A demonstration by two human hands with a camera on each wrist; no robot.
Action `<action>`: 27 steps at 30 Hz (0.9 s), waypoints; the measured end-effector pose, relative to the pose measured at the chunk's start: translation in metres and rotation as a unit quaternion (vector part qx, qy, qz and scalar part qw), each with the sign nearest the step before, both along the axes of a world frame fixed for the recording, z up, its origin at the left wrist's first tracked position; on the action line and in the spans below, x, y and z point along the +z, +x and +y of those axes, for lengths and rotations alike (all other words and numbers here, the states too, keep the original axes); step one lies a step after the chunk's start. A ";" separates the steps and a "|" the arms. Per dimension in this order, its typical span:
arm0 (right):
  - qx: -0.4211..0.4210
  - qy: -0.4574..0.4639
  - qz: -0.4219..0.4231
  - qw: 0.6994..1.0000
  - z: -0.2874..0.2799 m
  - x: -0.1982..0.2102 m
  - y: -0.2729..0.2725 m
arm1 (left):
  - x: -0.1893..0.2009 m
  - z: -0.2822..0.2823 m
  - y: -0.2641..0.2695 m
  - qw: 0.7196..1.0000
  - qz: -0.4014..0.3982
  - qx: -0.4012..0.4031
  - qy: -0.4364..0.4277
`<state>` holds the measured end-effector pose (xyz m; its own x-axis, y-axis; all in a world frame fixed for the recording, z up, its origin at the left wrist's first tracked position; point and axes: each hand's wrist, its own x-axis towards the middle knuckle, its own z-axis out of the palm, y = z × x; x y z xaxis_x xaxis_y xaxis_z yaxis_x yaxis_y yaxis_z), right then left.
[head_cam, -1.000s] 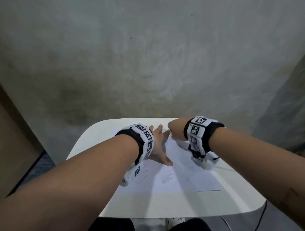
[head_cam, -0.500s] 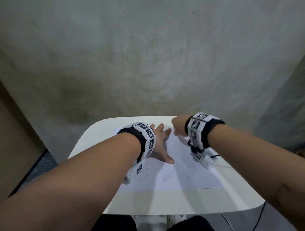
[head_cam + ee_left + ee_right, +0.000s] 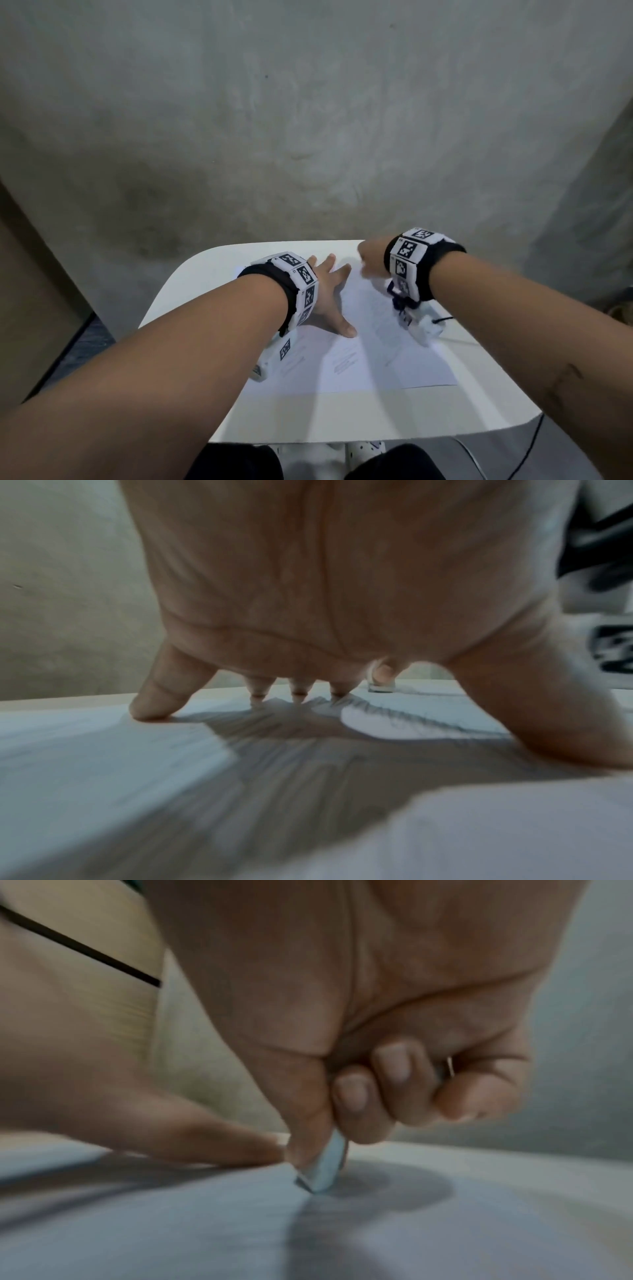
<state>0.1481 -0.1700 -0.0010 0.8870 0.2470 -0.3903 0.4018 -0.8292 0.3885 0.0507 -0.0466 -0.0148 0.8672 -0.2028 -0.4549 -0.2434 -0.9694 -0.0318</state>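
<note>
Print shows faintly on the paper sheet [image 3: 359, 359], which lies flat in the middle of the white table [image 3: 342, 418], its near edge towards 6 o'clock. We see the left hand [image 3: 329, 298] spread on the sheet's 11 o'clock part, palm down. Its fingers [image 3: 161, 696] are straight and splayed, and their tips and the thumb press the paper. At about 1 o'clock from it, by the sheet's far edge, the right hand [image 3: 373, 260] is curled. Thumb and fingers pinch a small flat pale block [image 3: 323, 1167], which stands tilted with its lower corner touching the paper. The two hands are near each other but apart. Each wrist wears a black band [image 3: 298, 274] with black-and-white marker tiles. A grey wall [image 3: 308, 120] rises behind the table at 12 o'clock.
</note>
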 end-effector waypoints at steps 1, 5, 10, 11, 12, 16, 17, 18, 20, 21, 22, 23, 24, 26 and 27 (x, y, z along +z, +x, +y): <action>-0.015 -0.014 -0.002 1.000 0.000 0.002 0.001 | 0.000 0.000 0.000 1.000 0.003 0.002 0.003; 0.017 -0.018 0.031 0.999 0.002 0.003 0.003 | -0.001 0.000 0.001 1.000 -0.001 0.003 0.002; -0.012 -0.005 -0.027 1.000 -0.009 -0.005 0.007 | -0.003 0.002 0.001 1.000 -0.005 -0.002 0.003; -0.008 0.007 -0.022 1.000 -0.009 -0.002 -0.004 | -0.004 0.002 0.002 1.000 -0.008 -0.002 0.003; -0.006 0.023 -0.021 0.999 -0.012 -0.004 -0.008 | -0.004 0.002 0.003 1.000 -0.008 -0.003 0.001; -0.004 0.005 -0.033 0.999 -0.017 -0.002 -0.005 | -0.007 0.004 0.004 1.000 -0.007 0.000 -0.003; 0.010 0.002 -0.023 1.000 -0.014 -0.005 -0.008 | -0.008 0.003 0.004 1.000 -0.009 0.001 0.001; 0.015 0.007 -0.004 1.000 -0.011 -0.006 -0.009 | -0.009 0.002 0.004 1.000 -0.013 0.003 0.005; 0.009 0.022 0.006 1.000 -0.015 -0.006 -0.008 | -0.009 0.002 0.004 1.000 -0.013 0.003 0.006; 0.002 0.025 -0.016 1.000 -0.018 -0.003 -0.006 | -0.008 0.002 0.004 1.000 -0.010 0.003 0.003; -0.007 0.022 -0.038 0.999 -0.020 -0.002 -0.002 | -0.007 0.002 0.004 1.000 -0.009 0.004 0.001; 0.000 0.014 -0.036 0.999 -0.018 -0.002 -0.003 | -0.007 0.002 0.003 1.000 -0.009 0.005 0.001; 0.008 -0.005 -0.019 1.000 -0.014 -0.003 -0.006 | -0.007 0.001 0.003 1.000 -0.011 0.005 0.001; 0.022 -0.018 0.015 0.999 -0.007 0.000 -0.019 | -0.007 0.001 0.003 1.000 -0.015 0.005 0.004; 0.017 -0.009 0.012 1.000 -0.008 0.002 -0.022 | -0.006 0.001 0.002 1.000 -0.011 0.004 0.003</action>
<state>0.1262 -0.1776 0.0006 0.8688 0.2697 -0.4152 0.4387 -0.8080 0.3932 0.0526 -0.0455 -0.0206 0.8786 -0.1937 -0.4366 -0.2351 -0.9710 -0.0424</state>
